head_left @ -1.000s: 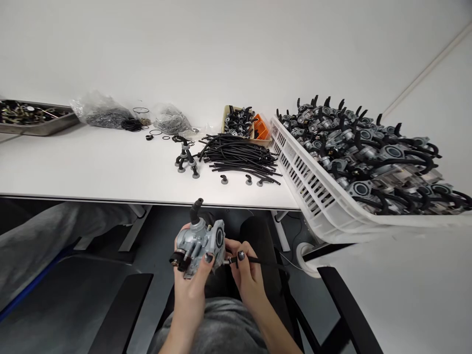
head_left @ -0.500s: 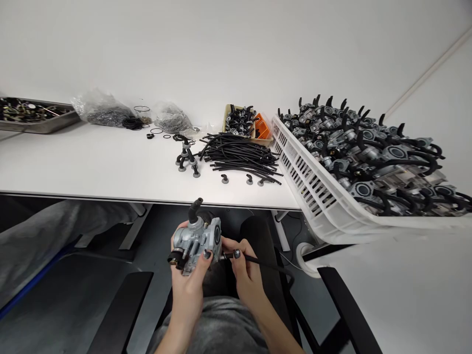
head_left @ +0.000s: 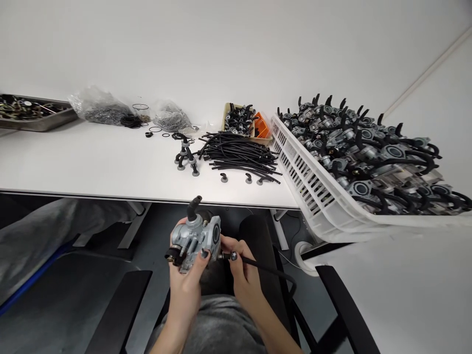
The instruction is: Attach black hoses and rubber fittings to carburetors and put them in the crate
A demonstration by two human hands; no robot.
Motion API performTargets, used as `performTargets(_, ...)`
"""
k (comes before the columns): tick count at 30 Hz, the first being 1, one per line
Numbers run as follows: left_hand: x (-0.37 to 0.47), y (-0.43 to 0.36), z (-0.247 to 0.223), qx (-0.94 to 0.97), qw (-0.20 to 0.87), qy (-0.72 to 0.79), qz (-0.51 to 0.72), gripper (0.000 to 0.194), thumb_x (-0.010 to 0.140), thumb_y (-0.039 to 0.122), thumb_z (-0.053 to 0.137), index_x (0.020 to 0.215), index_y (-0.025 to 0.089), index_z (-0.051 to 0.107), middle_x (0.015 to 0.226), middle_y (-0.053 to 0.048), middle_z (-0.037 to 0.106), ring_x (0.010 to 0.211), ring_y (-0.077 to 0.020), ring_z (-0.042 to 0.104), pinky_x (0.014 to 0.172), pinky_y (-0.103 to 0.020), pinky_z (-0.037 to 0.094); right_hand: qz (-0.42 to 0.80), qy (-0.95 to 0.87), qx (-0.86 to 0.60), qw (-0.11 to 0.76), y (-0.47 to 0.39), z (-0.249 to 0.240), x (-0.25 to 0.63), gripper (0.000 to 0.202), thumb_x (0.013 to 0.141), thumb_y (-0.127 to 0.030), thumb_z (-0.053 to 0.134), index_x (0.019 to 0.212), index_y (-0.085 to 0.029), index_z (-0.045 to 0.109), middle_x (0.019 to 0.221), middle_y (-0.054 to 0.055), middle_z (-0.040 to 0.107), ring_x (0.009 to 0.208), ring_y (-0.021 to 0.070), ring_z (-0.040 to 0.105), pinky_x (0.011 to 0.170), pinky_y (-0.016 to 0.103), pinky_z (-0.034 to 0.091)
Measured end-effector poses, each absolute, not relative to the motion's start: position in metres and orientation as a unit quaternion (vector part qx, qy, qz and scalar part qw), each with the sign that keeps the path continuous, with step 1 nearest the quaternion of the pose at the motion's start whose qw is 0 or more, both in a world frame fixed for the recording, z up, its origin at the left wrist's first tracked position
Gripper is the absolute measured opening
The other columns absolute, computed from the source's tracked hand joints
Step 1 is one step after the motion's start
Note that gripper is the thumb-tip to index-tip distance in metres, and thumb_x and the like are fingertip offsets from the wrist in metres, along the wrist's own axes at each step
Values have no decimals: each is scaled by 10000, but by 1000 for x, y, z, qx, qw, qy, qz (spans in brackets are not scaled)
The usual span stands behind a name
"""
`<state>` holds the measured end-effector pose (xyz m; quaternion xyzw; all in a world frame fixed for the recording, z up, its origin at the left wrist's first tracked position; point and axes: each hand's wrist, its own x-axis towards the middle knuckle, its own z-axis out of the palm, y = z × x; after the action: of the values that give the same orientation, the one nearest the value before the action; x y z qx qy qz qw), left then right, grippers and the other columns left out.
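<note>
My left hand (head_left: 187,282) is wrapped round a silver metal carburetor (head_left: 195,240) above my lap, its thumb on the near side. A black elbow with a grey collar rises from the carburetor's top. My right hand (head_left: 243,273) pinches a black hose (head_left: 267,269) close to its end, right beside the lower right of the carburetor. The hose's other end curves down past my right knee. Whether the hose end touches the carburetor's fitting is hard to tell behind my fingers.
Black hoses (head_left: 241,153) lie on the white table (head_left: 92,169), with small elbows around them. Behind stands a yellow bin (head_left: 225,115). A white crate (head_left: 313,189) of carburetors is at right. Plastic bags (head_left: 99,110) and a metal tray (head_left: 47,123) are at left; a person's grey-clad leg (head_left: 55,226) is beyond.
The carburetor and both hands have shifted slightly left. The free part of the hose now bends further out to the right. Both grips look the same.
</note>
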<state>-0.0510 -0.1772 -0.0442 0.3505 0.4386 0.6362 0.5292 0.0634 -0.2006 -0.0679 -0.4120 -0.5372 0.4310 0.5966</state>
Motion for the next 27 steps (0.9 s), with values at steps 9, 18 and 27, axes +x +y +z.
performTargets(9,-54,-178,-54,364,514,448,635,659,658,406,806,1250,261,554,1144,-75,662,1118,-286,624,998,-408,463,407,-520,-423,621,-196,-66,60,340,1001,-383,393,1208,-278,642,1077,58,691,1026,214,657,902,344,533)
performTargets(18,-53,-178,-46,361,498,459,641,661,645,409,810,1236,253,558,1155,-85,650,1145,-299,605,1008,-415,451,445,-529,-404,598,-195,-62,59,359,1004,-364,389,1301,-285,575,1186,66,658,1114,209,609,989,364,475)
performTargets(27,-54,-176,-47,356,509,446,645,648,667,431,789,1241,260,541,1190,-86,642,1132,-303,613,987,-413,466,429,-550,-387,603,-197,-63,57,365,1001,-350,395,1339,-315,531,1232,63,635,1130,211,599,1028,372,450)
